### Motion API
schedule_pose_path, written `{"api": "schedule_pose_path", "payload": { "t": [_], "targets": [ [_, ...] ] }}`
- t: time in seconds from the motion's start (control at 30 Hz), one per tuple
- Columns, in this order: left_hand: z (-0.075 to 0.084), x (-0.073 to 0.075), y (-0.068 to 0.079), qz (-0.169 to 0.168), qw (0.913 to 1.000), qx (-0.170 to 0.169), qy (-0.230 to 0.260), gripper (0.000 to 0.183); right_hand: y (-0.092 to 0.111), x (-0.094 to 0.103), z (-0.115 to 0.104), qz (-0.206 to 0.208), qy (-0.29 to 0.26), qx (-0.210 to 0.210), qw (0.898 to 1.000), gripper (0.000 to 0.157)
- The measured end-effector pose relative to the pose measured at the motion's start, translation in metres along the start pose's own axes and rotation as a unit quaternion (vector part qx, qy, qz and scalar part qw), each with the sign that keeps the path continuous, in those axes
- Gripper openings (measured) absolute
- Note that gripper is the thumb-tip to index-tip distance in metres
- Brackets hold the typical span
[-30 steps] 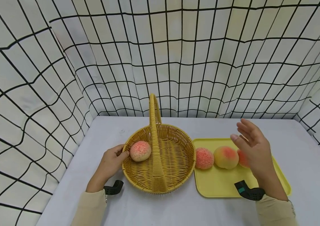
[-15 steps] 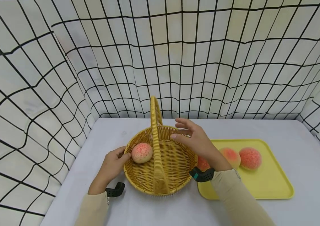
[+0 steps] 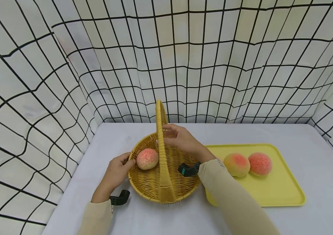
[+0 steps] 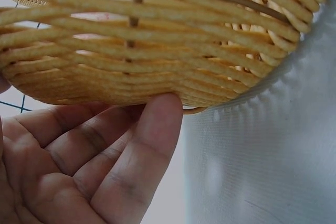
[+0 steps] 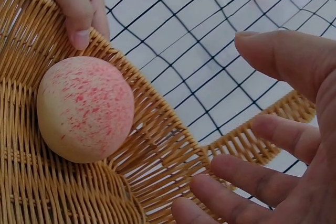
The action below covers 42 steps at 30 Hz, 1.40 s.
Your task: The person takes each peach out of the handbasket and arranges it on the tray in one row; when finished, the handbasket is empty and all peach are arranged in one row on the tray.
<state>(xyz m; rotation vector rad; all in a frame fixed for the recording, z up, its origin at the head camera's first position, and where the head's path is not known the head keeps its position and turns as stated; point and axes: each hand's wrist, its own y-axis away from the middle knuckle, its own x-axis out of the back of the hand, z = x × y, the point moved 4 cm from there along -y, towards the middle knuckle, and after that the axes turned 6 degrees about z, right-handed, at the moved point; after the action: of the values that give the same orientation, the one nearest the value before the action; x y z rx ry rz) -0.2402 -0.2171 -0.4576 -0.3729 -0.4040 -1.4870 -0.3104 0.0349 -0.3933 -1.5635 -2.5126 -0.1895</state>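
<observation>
A wicker basket [image 3: 180, 190] with a tall arched handle stands on the white table. In its left half lies a pink-speckled peach [image 3: 147, 159]. My left hand [image 3: 117, 173] pinches the basket's left rim; in the right wrist view its thumb [image 5: 80, 38] is inside the wall and the fingers outside. My right hand [image 3: 183, 141] is over the right half of the basket, its fingertips right at the handle. Seen from the right wrist, the fingers [image 5: 257, 174] are spread and relaxed, holding nothing, and the peach sits apart from them.
To the right, a yellow tray [image 3: 278, 192] carries a yellow-red peach [image 3: 237, 164] and a pink-red peach [image 3: 260, 164]. Another peach on the tray is mostly hidden by my right sleeve [image 3: 228, 192]. A white cloth wall [image 3: 210, 78] with black grid lines encloses the table.
My right hand has moved left from above the tray to the basket handle, uncovering the rightmost peach. The left hand has kept its hold on the rim.
</observation>
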Motion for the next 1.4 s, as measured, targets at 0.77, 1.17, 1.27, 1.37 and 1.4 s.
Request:
{"api": "schedule_pose_path", "payload": {
  "t": [0.77,1.17,1.27,1.37,1.4],
  "targets": [
    [-0.002,-0.004,0.0,-0.003,0.9999,-0.005,0.013,0.043,-0.032,-0.038,0.029,-0.094,0.069,-0.01,0.993,0.065],
    [-0.002,-0.002,-0.001,0.003,1.0,-0.006,0.0,0.041,-0.028,-0.05,0.033,-0.127,0.02,-0.018,0.992,0.072],
    [-0.003,-0.001,-0.001,0.004,1.0,-0.004,-0.003,0.041,-0.028,-0.052,0.035,-0.125,0.015,-0.023,0.992,0.073],
    [-0.004,0.0,0.0,0.006,1.0,-0.002,-0.007,0.041,-0.03,-0.055,0.036,-0.125,0.017,-0.024,0.992,0.074],
    [-0.004,0.0,0.0,0.007,1.0,-0.002,-0.007,0.041,-0.03,-0.056,0.037,-0.125,0.017,-0.025,0.992,0.074]
  ]
}}
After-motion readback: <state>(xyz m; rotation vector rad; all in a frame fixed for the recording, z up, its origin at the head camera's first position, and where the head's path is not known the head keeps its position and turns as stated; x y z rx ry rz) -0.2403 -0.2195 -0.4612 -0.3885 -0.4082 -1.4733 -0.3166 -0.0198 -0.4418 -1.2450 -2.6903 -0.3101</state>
